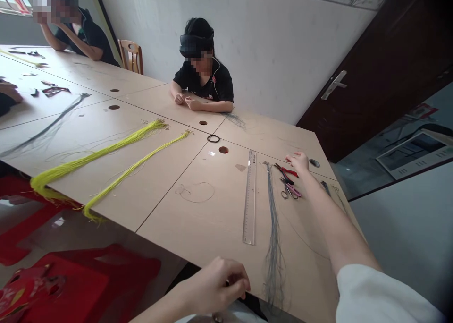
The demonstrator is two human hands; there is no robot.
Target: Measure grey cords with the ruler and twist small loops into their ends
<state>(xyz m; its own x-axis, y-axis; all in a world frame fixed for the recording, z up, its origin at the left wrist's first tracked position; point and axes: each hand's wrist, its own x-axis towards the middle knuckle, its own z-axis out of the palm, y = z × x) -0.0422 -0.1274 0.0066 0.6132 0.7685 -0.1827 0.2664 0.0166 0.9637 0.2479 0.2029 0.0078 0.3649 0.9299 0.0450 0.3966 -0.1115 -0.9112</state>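
Observation:
My left hand [226, 285] is at the table's front edge, its fingers curled and thumb and forefinger together; anything between them is too small to make out. Farther out, my right hand [300, 162] hovers by the red-handled pliers [288, 171], fingers partly stretched out and nothing visible in them. Below it lie scissors [288, 193] and a pink-handled tool [293, 188]. A bundle of grey-blue threads [272, 209] runs down the table to the edge. Left of the bundle lies a clear ruler [250, 200].
A thin loop of line [200, 193] lies mid-table. Two yellow thread bundles [102, 160] hang over the left edge near red stools [88, 276]. Opposite sits a person [205, 82] wearing a headset. There are holes in the tabletop [223, 150] and a black ring [213, 138].

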